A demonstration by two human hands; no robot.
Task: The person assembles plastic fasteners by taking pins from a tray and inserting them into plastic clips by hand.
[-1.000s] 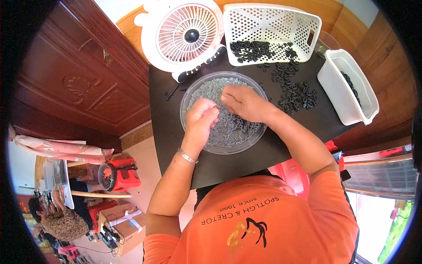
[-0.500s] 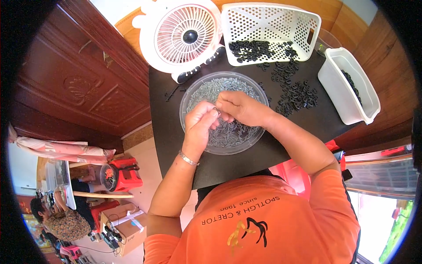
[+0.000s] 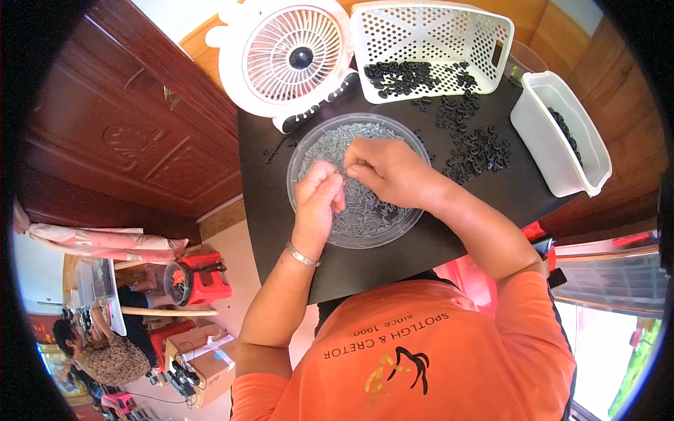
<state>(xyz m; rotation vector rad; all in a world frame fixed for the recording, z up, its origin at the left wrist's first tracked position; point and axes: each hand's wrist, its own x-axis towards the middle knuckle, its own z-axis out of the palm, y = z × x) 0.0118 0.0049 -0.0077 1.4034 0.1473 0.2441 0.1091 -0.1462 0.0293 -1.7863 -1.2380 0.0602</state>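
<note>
My left hand (image 3: 319, 192) and my right hand (image 3: 390, 168) meet over a round clear tub (image 3: 359, 243). Many thin grey screw-like pieces (image 3: 361, 219) fill the tub. The left fingers are closed in a pinch, with the thumb on top. Thumb and forefinger of the right hand are pressed together right beside the left fingertips. Something small and dark shows between the two pinches, too small to name. To the right of the tub, small black curved clip-like parts (image 3: 479, 152) lie loose in a pile.
A white perforated basket (image 3: 432, 43) on its side holds more black parts at the back. A pale fan (image 3: 302, 57) stands at the back left, a white bin (image 3: 539, 144) at the right. The dark table (image 3: 265, 217) ends close to my body. Another person (image 3: 109, 358) sits far left.
The right hand has turned slightly, and its fingertips have drawn a little apart from the left ones. The left hand stays nearly in place.
</note>
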